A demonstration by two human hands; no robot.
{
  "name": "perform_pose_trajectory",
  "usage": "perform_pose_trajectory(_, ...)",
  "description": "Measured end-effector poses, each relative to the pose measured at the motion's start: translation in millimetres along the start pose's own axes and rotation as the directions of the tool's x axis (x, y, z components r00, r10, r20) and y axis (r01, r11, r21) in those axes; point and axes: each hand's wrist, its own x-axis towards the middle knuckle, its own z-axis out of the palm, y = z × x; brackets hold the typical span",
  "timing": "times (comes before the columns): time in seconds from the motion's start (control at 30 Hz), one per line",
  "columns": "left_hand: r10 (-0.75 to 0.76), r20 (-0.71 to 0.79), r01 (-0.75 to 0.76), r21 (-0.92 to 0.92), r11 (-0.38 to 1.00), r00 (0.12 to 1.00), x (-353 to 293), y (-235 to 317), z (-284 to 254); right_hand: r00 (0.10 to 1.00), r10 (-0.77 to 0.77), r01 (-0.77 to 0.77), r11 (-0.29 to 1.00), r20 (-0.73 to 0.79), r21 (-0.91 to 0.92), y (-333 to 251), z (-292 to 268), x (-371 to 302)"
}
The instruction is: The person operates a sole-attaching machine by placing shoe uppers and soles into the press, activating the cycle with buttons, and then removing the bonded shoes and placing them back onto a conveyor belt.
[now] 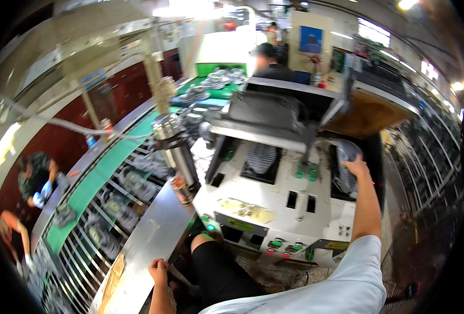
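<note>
My right hand (356, 166) reaches into the right bay of a white press machine (315, 222). Its fingers are closed on the edge of a grey shoe (347, 152), which lies lengthwise in that bay. The shoe's far side is partly hidden. In the left bay a second grey shoe piece (261, 158) shows its ribbed surface, beneath a raised dark lid (266, 112). Near the edge of the metal side table (145, 230), my left hand (158, 268) hangs low with curled fingers. Whether anything is between those fingers is hidden.
The right lid (373, 107) stands raised above the right bay. At left, a green-belted conveyor (93, 180) and slatted rack carry several grey shoes (119, 209). A metal cylinder (173, 141) stands beside the machine. Co-workers (35, 180) are at far left; another person (274, 65) is behind.
</note>
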Motion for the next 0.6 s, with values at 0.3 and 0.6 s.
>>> perform_pose_trajectory(0.3,-0.006,-0.533,-0.014,-0.033,0.999,0.846,-74,-32,-148,0.946,0.079,-0.017,0.980,-0.314,0.196,3,28,-5)
perform_pose_trajectory(0.6,-0.076,-0.267,0.139,0.226,0.964,0.961,-82,-4,-55,0.597,0.162,0.420,0.772,-0.786,0.477,118,79,-69)
